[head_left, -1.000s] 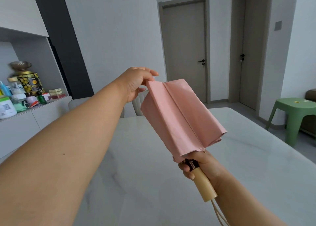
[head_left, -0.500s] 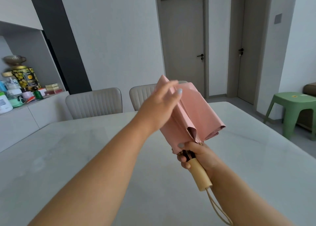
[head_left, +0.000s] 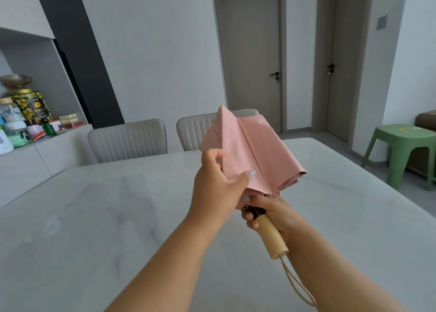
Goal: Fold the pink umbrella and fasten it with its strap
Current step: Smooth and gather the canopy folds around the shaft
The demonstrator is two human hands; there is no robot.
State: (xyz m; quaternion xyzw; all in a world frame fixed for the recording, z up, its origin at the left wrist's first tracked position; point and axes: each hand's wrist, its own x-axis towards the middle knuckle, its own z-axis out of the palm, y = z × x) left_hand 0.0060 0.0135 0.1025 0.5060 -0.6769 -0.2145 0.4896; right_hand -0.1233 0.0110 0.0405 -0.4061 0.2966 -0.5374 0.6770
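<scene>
The pink umbrella (head_left: 254,151) is collapsed, its canopy loose in flat folds, and it is held tilted up above the marble table (head_left: 94,217). My right hand (head_left: 271,215) grips the top of its pale wooden handle (head_left: 273,238), where a beige cord loop (head_left: 297,285) hangs down. My left hand (head_left: 217,184) holds the canopy's left fold near its lower edge, thumb on the front of the fabric and fingers curled behind. No strap is visible.
Two beige chairs (head_left: 128,139) stand at the table's far side. A white sideboard (head_left: 30,160) with tins and bottles is at the left. A green stool (head_left: 401,151) stands at the right, with two grey doors (head_left: 250,57) behind.
My left hand has slid from the far tip of the canopy down to the fold near the handle. The pulled-out panel is now folded in. My right hand keeps its grip.
</scene>
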